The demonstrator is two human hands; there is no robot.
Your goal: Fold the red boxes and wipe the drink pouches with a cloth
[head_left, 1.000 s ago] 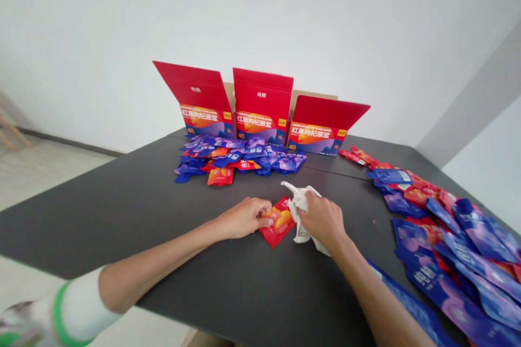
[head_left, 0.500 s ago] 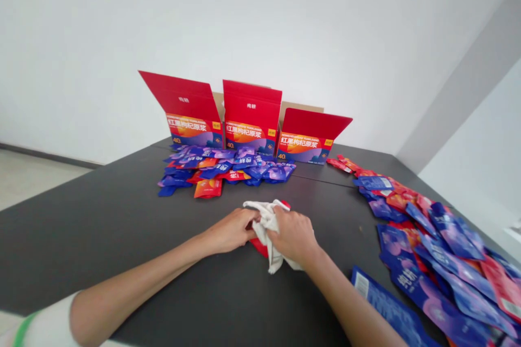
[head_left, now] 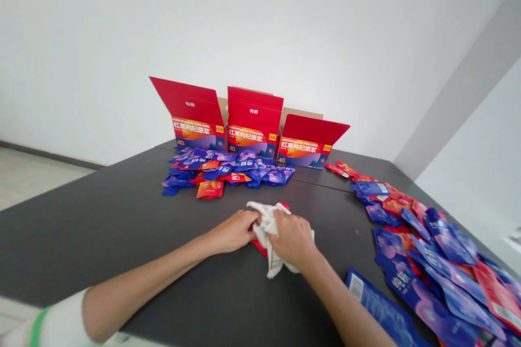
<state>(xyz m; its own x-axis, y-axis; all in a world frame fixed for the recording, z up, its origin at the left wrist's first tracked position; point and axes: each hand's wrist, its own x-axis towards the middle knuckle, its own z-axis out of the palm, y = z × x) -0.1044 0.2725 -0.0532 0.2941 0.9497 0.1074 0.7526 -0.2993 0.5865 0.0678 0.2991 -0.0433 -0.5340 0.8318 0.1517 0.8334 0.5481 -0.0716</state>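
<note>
A white cloth (head_left: 276,264) is bunched over a red pouch (head_left: 259,248) in the middle of the dark table. Only bits of the pouch's red edges show from beneath the cloth. My right hand (head_left: 293,237) is closed on the cloth and presses it against the pouch. From the left, my left hand (head_left: 234,232) pinches the pouch's edge, its fingertips partly hidden by the cloth.
Three open red cartons (head_left: 253,138) stand at the back by the wall. Before them lies a heap of blue and red pouches (head_left: 222,171). A longer pile of pouches (head_left: 431,260) spreads down the right side, with a blue pouch (head_left: 380,303) at its near end.
The whole view has shifted slightly. Both hands stay at the cloth and pouch, and the cloth's folds have moved a little under my right hand.
</note>
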